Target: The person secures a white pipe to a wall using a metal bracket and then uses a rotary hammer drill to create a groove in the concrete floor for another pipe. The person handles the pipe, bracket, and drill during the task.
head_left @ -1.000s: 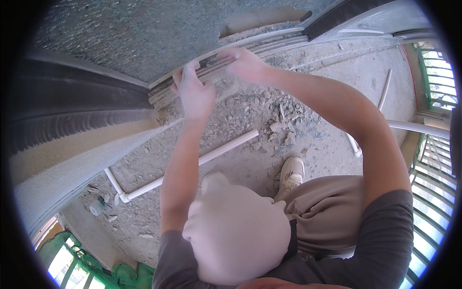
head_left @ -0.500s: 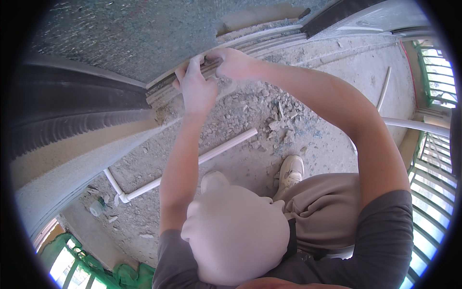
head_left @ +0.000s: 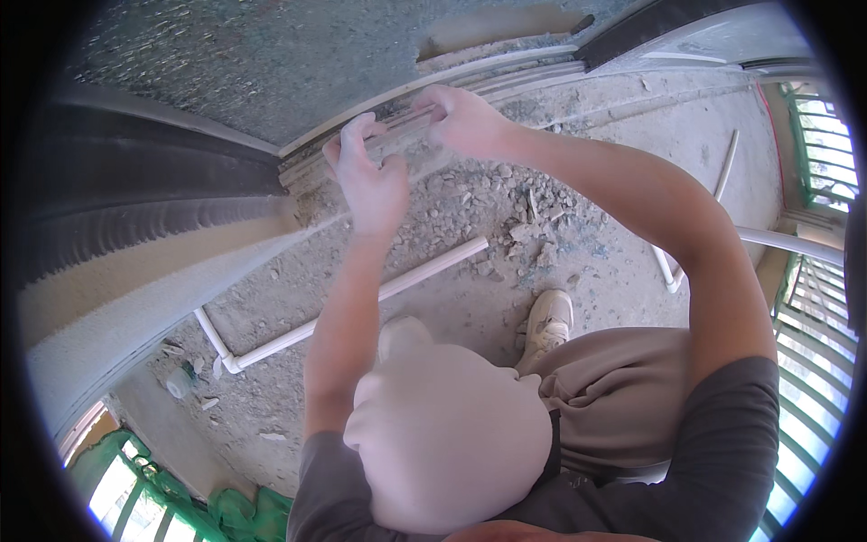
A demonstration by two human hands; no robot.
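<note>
Both my hands reach to a sill with long, dusty tracks point(head_left: 506, 79) at the foot of a speckled grey-blue panel point(head_left: 244, 68). My left hand point(head_left: 368, 185) hovers over the left part of the track, fingers curled and thumb standing apart from them. No object shows in it. A short gap to the right, my right hand point(head_left: 470, 125) is bent over the track with its fingers hooked toward the left hand. Thumb and forefinger look apart, and I make out nothing between them. Pale dust coats both hands.
Rubble point(head_left: 533, 230) lies on the concrete floor below the sill. A white, elbowed pipe point(head_left: 433, 262) crosses the floor, and another pipe point(head_left: 727, 163) lies at the right. A dark frame point(head_left: 153, 154) stands left. Railings point(head_left: 817, 334) line the right side; green netting point(head_left: 239, 515) hangs lower left.
My hands were close together over the track and have drawn apart. The right hand has shifted right, and the left hand's fingers have lifted and loosened. The view has moved slightly.
</note>
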